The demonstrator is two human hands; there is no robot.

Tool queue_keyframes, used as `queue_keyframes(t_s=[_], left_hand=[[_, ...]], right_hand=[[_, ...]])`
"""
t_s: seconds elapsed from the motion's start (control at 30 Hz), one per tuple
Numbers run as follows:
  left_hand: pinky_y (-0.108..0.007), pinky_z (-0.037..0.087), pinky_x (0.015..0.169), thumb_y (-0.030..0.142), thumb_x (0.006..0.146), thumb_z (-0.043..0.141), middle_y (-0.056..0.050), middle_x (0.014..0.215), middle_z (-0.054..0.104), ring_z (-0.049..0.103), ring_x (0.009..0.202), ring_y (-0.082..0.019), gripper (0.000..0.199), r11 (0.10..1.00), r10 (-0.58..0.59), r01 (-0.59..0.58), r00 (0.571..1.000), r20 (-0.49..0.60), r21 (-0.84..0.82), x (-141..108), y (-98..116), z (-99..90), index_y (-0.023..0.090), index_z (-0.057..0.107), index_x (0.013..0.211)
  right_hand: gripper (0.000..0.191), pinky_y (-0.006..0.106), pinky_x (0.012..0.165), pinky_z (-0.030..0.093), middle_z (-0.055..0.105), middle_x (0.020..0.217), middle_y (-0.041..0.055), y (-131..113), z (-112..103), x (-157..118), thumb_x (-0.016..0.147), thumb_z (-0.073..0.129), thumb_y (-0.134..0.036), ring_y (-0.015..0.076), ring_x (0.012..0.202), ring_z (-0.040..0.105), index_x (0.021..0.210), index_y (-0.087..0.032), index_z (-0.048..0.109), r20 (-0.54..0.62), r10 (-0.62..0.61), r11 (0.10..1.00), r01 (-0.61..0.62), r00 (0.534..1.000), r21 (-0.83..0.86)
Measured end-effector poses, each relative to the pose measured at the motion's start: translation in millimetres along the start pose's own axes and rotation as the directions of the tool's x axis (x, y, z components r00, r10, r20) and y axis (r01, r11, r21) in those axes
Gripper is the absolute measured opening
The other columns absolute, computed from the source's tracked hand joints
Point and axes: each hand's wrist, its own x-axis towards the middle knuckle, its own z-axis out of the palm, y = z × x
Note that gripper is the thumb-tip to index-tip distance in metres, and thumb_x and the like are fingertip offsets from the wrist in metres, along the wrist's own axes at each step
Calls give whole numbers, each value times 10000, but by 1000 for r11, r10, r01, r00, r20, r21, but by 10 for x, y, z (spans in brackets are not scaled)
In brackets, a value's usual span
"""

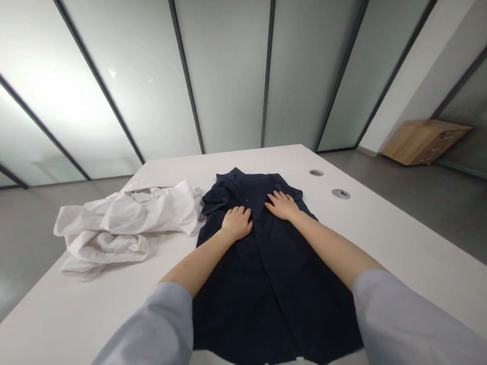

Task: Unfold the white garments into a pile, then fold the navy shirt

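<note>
Now the left hand [237, 223] and the right hand [282, 206] lie palm-down and open, gripping nothing, on the chest of a navy button-front shirt [272, 291], either side of its placket. The shirt lies spread on a white table [176, 170], a crumpled white garment [121, 227] just beside it.

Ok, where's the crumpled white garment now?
In the head view, the crumpled white garment lies on the left of the white table, right beside the navy shirt, nearest the left hand.
</note>
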Motion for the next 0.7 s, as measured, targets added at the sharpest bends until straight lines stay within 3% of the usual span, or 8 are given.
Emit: queue_keyframes(t_s=[0.13, 0.2, 0.3, 0.4, 0.47, 0.57, 0.7], left_hand=[[-531, 321, 1036, 662, 875, 285, -143, 1534, 288, 319, 1358, -374, 723, 979, -190, 198, 973, 132, -49, 111, -233, 27, 213, 364, 1437], [-534, 321, 1041, 724, 846, 252, -143, 1559, 229, 340, 1351, -386, 801, 952, -276, 295, 942, 191, -79, 187, -409, 28, 224, 311, 1469], [-467, 300, 1081, 673, 888, 153, -157, 1510, 341, 359, 1358, -337, 780, 914, -359, 387, 913, 195, -125, 291, -625, 30, 179, 322, 1468], [-432, 285, 1099, 611, 916, 152, -180, 1448, 431, 376, 1353, -313, 750, 889, -419, 440, 893, 166, -124, 360, -713, 40, 127, 342, 1456], [-434, 278, 1102, 598, 913, 220, -198, 1445, 427, 375, 1351, -321, 741, 893, -427, 441, 893, 142, -87, 388, -720, 51, 107, 331, 1457], [-415, 237, 1124, 548, 923, 263, -187, 1508, 326, 311, 1388, -308, 694, 936, -340, 347, 934, 109, -51, 406, -721, 62, 110, 320, 1459], [-393, 245, 1120, 534, 936, 228, -152, 1553, 230, 320, 1386, -289, 666, 961, -241, 263, 950, 199, -91, 375, -718, 74, 158, 271, 1484]], right_hand=[[745, 538, 1119, 126, 251, 1543, 158, 180, 17, -8, 913, 193, -620, 340, 1411, 208, 1484, -156, 310, 4, 161, 987, -161, 987, 1], [800, 594, 1097, 102, 266, 1527, 199, 213, 43, -14, 895, 162, -655, 384, 1395, 222, 1480, -131, 315, -19, 216, 976, -216, 976, -8], [836, 644, 1070, 66, 312, 1492, 243, 181, 72, -15, 883, 155, -676, 430, 1368, 252, 1459, -105, 354, -63, 271, 961, -274, 960, -31], [801, 620, 1085, 66, 330, 1481, 246, 123, 58, -6, 893, 206, -648, 422, 1375, 243, 1432, -87, 397, -95, 276, 959, -280, 956, -38], [745, 565, 1109, 102, 291, 1507, 229, 107, 40, 8, 914, 229, -589, 378, 1400, 212, 1427, -75, 397, -119, 221, 974, -226, 968, -31], [644, 446, 1127, 184, 232, 1547, 171, 124, 32, 41, 945, 245, -469, 288, 1426, 187, 1454, -88, 345, -133, 34, 999, -37, 991, -16], [605, 390, 1128, 216, 276, 1538, 136, 159, 60, 78, 959, 250, -445, 246, 1421, 224, 1467, -128, 337, -32, -105, 994, 104, 994, -12]])
